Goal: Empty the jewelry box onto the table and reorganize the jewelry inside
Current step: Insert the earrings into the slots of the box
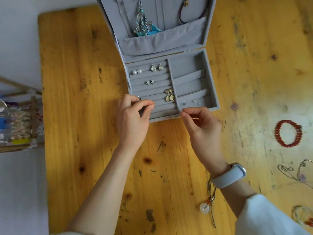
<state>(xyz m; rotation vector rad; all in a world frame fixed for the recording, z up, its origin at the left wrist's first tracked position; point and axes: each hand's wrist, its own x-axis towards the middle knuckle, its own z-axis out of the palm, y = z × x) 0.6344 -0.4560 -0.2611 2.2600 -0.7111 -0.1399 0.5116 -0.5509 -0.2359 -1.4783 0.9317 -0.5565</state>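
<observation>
An open grey jewelry box (214, 92) stands on the wooden table (88, 116). Its padded rolls hold pearl studs (136, 71), clear heart earrings (157, 67), small heart studs (150, 82) and cream drop earrings (169, 95). Long earrings (142, 22) and a braided cord (184, 12) hang in the lid. My left hand (133, 119) pinches something small and silvery at the box's front left corner. My right hand (201, 126) pinches a thin item at the front edge; the item is too small to identify.
A red bead bracelet (288, 133) lies to the right. Thin chains (294, 172) sit near the right edge, and a corded white pendant (204, 208) lies by my right wrist. A glass object (303, 216) is at the bottom right. Left of the table stands a rack with clutter (18, 126).
</observation>
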